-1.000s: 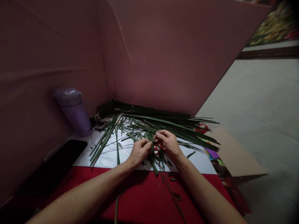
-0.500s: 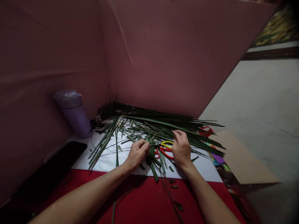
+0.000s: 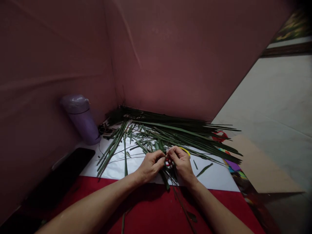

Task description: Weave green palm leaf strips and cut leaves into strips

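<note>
My left hand (image 3: 152, 165) is closed in a pinch around a thin leaf strip (image 3: 166, 156), of which only a small bit shows at the fingertips. Close against it, my right hand (image 3: 180, 163) pinches at the same spot, its thumb and forefinger on the strip. Partly hidden beneath my right hand lies a tool with a yellow handle (image 3: 185, 151). A red handle loop (image 3: 168, 162) shows between the hands. Cut green leaf pieces (image 3: 164, 180) lie under and in front of my fingers.
Long green leaves (image 3: 195, 133) are heaped along the back of the white sheet (image 3: 109, 169), which lies over a red cloth (image 3: 146, 211). At left stand a purple bottle (image 3: 85, 125) and a dark flat device (image 3: 73, 165). A cardboard sheet (image 3: 265, 165) is at right.
My right hand has moved left and down to meet my left hand, and now covers much of the yellow-handled tool. The view has shifted slightly.
</note>
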Demonstrator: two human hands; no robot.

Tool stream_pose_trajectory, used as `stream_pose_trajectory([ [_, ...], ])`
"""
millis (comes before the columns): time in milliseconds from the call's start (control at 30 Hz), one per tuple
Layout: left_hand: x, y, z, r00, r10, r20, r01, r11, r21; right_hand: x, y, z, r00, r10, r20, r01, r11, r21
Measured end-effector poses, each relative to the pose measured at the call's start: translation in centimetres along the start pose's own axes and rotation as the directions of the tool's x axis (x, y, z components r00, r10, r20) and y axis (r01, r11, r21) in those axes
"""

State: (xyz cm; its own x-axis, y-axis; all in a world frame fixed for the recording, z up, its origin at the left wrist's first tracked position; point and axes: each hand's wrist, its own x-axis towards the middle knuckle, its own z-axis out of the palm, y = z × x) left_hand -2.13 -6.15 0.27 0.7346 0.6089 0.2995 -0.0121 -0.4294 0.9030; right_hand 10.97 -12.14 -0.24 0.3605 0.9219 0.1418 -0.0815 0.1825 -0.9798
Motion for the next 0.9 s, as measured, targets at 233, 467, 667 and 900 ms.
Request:
stream_pose_trajectory([
  [233,0.1,-0.1,-0.4,0.982,0.044,-0.184,-0.027,0.995,0.091,1.2,-0.3,-1.3,0.975,-0.078,-0.207,0.102,0.989,0.109],
  [467,0.7,-0.4,-1.2,0.882,0.178,-0.436,-0.053,0.957,0.285,0.9,0.2,-1.6,0.954,-0.214,-0.208,0.132,0.928,-0.348],
  [667,0.7,-1.3,-0.9,0.934,0.054,-0.354,0.096,0.914,0.394,0.7,0.2,-1.3,0.984,-0.129,-0.125,0.075,0.928,-0.365],
  [900,0.8,-1.5,-0.7,0.946,0.068,-0.317,0.019,0.965,0.263,0.8,0.7,-1.2,0.995,-0.089,-0.049,0.057,0.888,-0.456],
])
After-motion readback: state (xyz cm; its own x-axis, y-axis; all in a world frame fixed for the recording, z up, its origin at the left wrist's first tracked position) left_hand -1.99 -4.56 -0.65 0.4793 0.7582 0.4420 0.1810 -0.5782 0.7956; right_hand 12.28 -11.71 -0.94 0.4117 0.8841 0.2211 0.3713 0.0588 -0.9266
